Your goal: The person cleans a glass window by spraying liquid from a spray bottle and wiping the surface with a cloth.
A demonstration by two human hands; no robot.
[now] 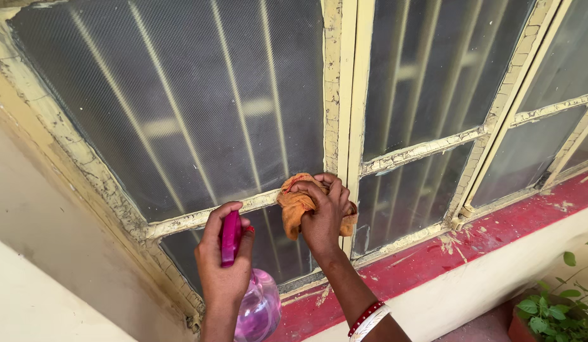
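Observation:
My left hand (221, 266) grips a clear spray bottle (259, 310) with a magenta trigger head, held upright in front of the lower window pane. My right hand (323, 212) presses a bunched orange cloth (296, 209) against the window frame (332, 82), where the cracked cream-painted upright meets the horizontal bar. Red and white bangles sit on my right wrist. The window's mesh-covered panes (180, 107) show pale bars behind them.
A red painted sill (496, 225) flecked with paint chips runs under the window. A cream wall lies at the left. A green potted plant (556, 310) stands at the bottom right corner.

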